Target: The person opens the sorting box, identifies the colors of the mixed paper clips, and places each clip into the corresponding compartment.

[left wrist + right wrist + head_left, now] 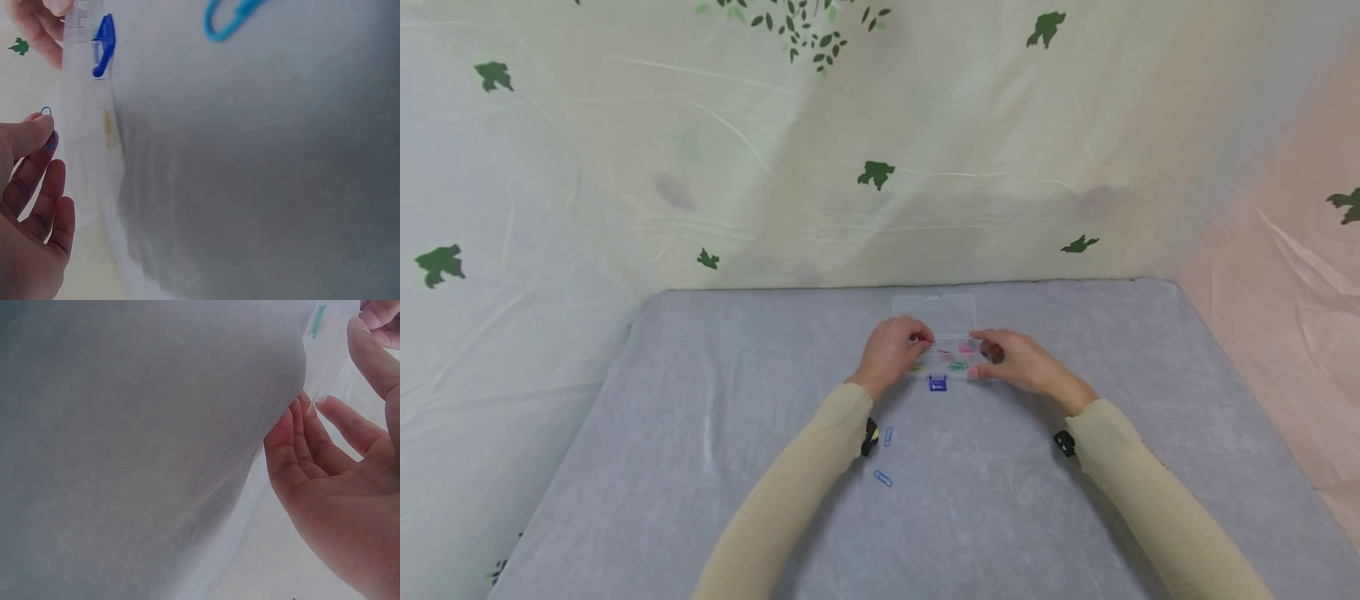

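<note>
A clear compartment box [84, 150] lies toward the back of the table with its clear lid [934, 312] raised behind it. Inside are green paper clips [958, 366], pink ones [967, 348] and yellow ones [916, 367]. At its front is a blue latch [937, 383]. Over the box's left part, my left hand [895, 346] pinches a small blue paper clip [46, 111] between thumb and forefinger. My right hand [1018, 360] holds the box's right side, thumb near the front corner and forefinger near the back.
Two blue paper clips lie on the grey tablecloth [985, 508] near my left wrist: one upper clip [888, 437] and one lower clip [883, 478]. Behind the table's back edge hangs a pale curtain [940, 217] with green leaf shapes.
</note>
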Tool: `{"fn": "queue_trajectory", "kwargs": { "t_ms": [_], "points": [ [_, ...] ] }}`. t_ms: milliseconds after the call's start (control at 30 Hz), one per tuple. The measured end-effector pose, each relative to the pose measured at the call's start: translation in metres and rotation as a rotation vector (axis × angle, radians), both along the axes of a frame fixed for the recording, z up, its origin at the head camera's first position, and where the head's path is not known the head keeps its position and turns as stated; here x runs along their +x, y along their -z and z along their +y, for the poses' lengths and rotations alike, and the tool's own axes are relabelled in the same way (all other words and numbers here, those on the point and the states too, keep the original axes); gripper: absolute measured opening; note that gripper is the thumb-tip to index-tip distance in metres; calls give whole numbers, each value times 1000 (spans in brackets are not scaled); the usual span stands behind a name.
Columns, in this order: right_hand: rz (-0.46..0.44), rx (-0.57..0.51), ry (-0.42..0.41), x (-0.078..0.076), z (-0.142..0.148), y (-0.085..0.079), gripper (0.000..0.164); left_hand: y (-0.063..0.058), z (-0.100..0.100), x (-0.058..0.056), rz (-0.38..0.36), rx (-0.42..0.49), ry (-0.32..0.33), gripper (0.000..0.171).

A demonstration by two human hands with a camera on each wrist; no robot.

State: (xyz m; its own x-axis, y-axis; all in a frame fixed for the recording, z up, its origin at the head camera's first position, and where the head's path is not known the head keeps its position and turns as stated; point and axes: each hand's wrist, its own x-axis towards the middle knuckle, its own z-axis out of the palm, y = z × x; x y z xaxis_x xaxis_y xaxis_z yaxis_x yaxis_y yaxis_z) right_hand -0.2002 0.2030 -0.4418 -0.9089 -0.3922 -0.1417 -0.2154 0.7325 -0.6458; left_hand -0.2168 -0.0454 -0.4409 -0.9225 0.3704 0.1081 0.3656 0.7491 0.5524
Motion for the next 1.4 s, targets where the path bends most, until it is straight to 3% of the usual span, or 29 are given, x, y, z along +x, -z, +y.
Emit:
{"fn": "queue_trajectory", "kwargs": {
  "t_ms": [200, 733, 1000, 1400],
  "points": [
    [2, -4, -1, 1, -1, -1, 72, 4, 1, -2, 10, -50, 10, 12],
    [21, 6, -7, 2, -1, -3, 70, -1, -9, 6, 31, -17, 19, 20],
    [18, 12, -7, 0, -1, -1, 70, -10, -23, 21, -57, 84, 91, 32],
    [29, 30, -8, 0, -2, 0, 71, -21, -43, 48, -76, 114, 227, 39]
  ]
}}
